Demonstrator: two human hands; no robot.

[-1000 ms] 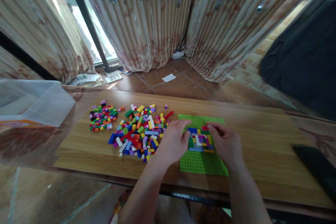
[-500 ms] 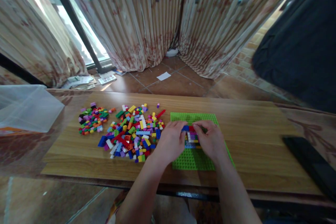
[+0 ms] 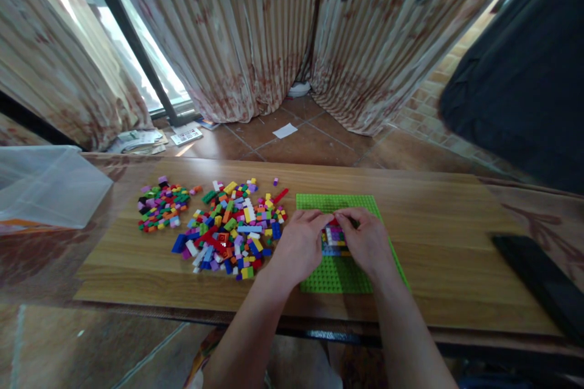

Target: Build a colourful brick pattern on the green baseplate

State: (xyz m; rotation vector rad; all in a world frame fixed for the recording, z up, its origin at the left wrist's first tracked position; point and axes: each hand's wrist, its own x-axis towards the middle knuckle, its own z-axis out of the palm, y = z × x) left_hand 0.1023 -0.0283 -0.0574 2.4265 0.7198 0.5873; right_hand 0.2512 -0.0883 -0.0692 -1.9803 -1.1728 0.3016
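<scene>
Your left hand [image 3: 298,246] and right hand [image 3: 367,243] meet fingertip to fingertip, pinched on a red brick [image 3: 335,221] at the far edge of the small build [image 3: 334,240] on the green baseplate [image 3: 333,279]. Uneven pressure could seat it crooked or pop neighbouring bricks loose. The baseplate may also skid toward the loose pile [image 3: 230,231].

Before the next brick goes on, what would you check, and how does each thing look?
1. The green studded baseplate lies flat on the wooden board: ok.
2. The left hand and right hand both touch the small multicoloured brick build: ok.
3. The small red brick between the hands fully seated: cannot tell, mostly hidden.
4. The pile of loose coloured plastic bricks close beside the left hand: ok.
</scene>
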